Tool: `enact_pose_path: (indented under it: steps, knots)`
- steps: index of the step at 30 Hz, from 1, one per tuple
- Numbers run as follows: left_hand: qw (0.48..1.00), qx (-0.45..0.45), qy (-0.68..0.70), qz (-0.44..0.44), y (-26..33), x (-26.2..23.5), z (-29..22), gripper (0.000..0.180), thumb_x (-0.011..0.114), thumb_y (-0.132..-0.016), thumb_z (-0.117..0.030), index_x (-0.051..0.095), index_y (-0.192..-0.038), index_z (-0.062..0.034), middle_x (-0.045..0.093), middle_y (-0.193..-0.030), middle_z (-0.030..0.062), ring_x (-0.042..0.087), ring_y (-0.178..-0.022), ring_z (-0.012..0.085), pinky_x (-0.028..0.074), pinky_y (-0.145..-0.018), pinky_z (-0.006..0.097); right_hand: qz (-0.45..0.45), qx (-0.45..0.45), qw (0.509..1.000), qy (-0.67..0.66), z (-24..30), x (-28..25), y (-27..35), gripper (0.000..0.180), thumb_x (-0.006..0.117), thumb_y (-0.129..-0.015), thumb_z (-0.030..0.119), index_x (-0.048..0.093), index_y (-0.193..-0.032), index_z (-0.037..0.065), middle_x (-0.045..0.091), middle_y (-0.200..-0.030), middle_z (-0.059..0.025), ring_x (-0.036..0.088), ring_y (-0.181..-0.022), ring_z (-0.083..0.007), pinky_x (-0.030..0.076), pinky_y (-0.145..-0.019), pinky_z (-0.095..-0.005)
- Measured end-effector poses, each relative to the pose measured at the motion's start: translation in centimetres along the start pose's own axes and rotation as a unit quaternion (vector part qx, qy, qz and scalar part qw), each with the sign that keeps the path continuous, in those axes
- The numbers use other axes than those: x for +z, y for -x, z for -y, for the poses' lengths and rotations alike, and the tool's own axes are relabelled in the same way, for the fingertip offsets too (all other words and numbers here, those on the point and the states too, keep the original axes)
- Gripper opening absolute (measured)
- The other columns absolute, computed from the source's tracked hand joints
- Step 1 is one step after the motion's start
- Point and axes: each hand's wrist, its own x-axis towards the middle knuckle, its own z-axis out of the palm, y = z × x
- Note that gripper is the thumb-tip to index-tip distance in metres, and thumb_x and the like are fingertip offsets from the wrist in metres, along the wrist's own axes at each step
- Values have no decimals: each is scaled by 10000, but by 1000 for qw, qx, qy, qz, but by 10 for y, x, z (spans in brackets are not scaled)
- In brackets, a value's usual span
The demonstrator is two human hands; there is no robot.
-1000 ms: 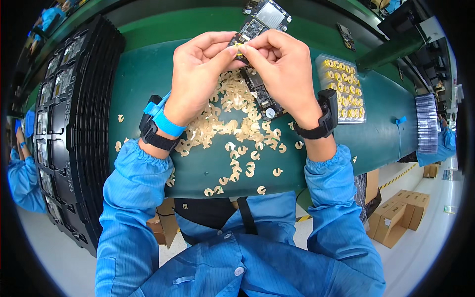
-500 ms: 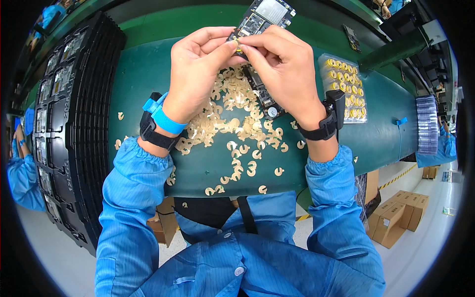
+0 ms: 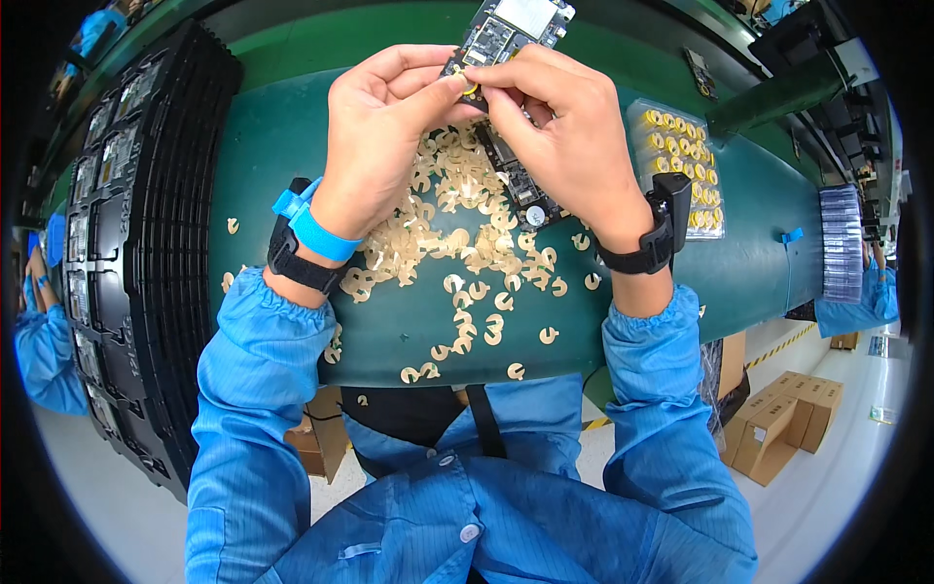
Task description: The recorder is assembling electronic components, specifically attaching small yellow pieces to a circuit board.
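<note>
My left hand [image 3: 379, 127] is closed on the near end of a dark circuit board [image 3: 496, 39], which tilts up and away and carries a large silver shield. A small round part with a yellow rim [image 3: 472, 90] sits at that near end, by my left thumb. My right hand [image 3: 564, 131] pinches at this same spot; its fingertips touch the yellow-rimmed part or something on it, too small to make out. Under my hands a second circuit board [image 3: 530, 195] lies on the green table, partly covered by my right hand. Cream notched discs [image 3: 457, 243] are heaped and scattered beside it.
To the right stands a clear tray [image 3: 702, 235] of yellow-rimmed round parts. Stacked black trays [image 3: 161, 195] rise along the left. Another board [image 3: 699, 73] lies at the back right, near a green post [image 3: 769, 102]. Cardboard boxes [image 3: 769, 438] stand on the floor.
Both hands and the held board have shifted slightly left and away from me. More of the yellow rim now shows between my fingertips.
</note>
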Motion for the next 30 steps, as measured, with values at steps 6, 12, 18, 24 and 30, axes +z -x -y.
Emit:
enact_pose_path:
  steps: [6, 12, 18, 24, 30]
  knots:
    - [999, 35, 17, -3, -2, 0, 1, 279, 627, -986, 31, 600, -1257, 87, 730, -1157, 172, 729, -1027, 205, 629, -910, 346, -123, 118, 977, -125, -9, 10, 3, 191, 782, -868, 61, 695, -1033, 17, 578, -711, 11, 429, -560, -27, 341, -505, -211]
    - [998, 20, 51, -14, -5, -5, 6, 311, 620, -978, 42, 577, -1281, 100, 715, -1188, 182, 722, -1051, 215, 610, -955, 348, -70, 218, 920, -317, -16, 14, -6, 501, 737, -926, 11, 443, -1331, 0, 625, -812, -33, 608, -646, -69, 470, -545, -219]
    - [954, 114, -201, -189, -8, -15, 15, 464, 652, -918, 17, 539, -1363, 85, 578, -1403, 240, 551, -1343, 292, 501, -1074, 390, -30, 315, 900, -298, -80, 44, -73, 578, 780, -864, -1, 477, -1354, -39, 688, -787, -95, 636, -611, -147, 519, -578, -298]
    - [954, 143, -211, -156, -10, -12, 19, 381, 628, -934, 18, 597, -1311, 60, 616, -1361, 201, 590, -1287, 263, 522, -1048, 361, 99, 185, 965, 155, -157, 43, -106, 356, 809, -863, 249, 712, -1112, 14, 761, -952, -211, 750, -855, -390, 596, -770, -465]
    - [961, 134, -195, -143, -7, -11, 13, 319, 612, -948, 21, 626, -1264, 61, 650, -1312, 184, 631, -1222, 231, 533, -1020, 338, 47, 381, 831, 403, -180, 14, -99, 543, 746, -882, 453, 664, -1265, 78, 688, -1264, -239, 674, -1183, -382, 539, -995, -501]
